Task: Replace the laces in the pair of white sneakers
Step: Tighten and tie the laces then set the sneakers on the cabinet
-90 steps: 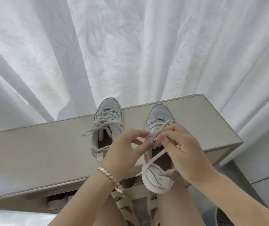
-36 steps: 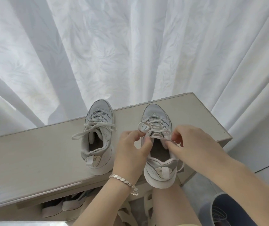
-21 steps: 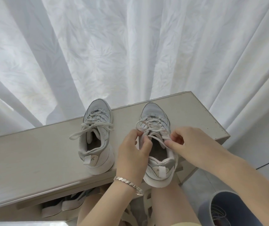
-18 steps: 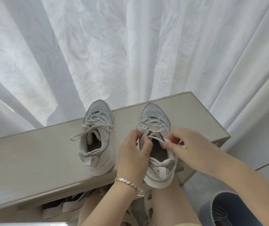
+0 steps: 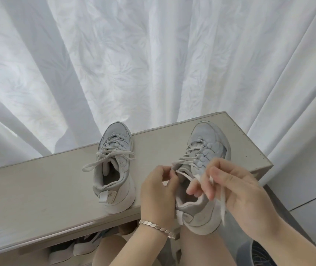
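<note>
Lace (image 5: 186,175) | held between left hand (image 5: 158,191) and right hand (image 5: 243,192) | over sneaker (image 5: 209,143)

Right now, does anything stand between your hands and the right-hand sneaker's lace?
Nothing visible does: the left hand pinches the lace at the top of the sneaker, and the right hand holds its loose ends.

— Where are the hands?
— Both at the sneaker (image 5: 209,139) overhanging the front edge of the shoe cabinet (image 5: 38,198). The left hand (image 5: 157,192) pinches its lace (image 5: 222,200) by the collar; the right hand (image 5: 243,191) pinches the loose end, which hangs below the fingers.
— And the other sneaker (image 5: 115,166)?
— Upright to its left, laced, toe toward the white curtain (image 5: 153,54).
</note>
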`<state>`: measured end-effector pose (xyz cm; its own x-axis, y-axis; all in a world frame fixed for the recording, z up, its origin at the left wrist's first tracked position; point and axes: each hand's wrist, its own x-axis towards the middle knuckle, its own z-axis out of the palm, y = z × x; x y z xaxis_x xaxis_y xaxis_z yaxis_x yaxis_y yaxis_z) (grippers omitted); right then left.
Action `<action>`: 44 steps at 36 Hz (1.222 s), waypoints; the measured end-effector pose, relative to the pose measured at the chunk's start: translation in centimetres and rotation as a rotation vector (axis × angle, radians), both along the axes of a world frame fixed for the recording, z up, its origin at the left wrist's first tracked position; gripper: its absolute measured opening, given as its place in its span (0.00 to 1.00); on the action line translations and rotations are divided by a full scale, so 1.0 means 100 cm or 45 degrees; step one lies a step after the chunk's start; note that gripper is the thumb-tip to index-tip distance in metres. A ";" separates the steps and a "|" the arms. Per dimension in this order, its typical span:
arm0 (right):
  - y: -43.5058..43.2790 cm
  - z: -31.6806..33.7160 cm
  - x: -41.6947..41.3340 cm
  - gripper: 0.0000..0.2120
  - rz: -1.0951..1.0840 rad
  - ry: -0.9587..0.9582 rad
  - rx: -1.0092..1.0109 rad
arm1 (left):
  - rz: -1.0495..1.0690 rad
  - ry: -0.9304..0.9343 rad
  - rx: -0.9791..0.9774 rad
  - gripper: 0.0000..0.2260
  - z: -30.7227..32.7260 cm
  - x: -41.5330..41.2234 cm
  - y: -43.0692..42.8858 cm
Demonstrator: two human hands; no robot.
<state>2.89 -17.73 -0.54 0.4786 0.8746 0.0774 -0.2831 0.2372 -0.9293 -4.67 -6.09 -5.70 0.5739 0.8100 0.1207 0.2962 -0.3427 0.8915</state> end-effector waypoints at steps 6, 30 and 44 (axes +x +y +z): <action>0.011 0.007 0.018 0.17 -0.342 -0.233 -0.412 | 0.048 -0.002 0.394 0.02 0.013 0.003 0.016; 0.048 0.003 0.028 0.14 -0.033 -1.010 -0.924 | -0.429 0.051 0.022 0.08 0.023 0.004 0.055; 0.022 -0.005 0.024 0.16 0.133 -0.356 -0.509 | -0.280 -0.162 -0.113 0.08 0.007 0.007 0.049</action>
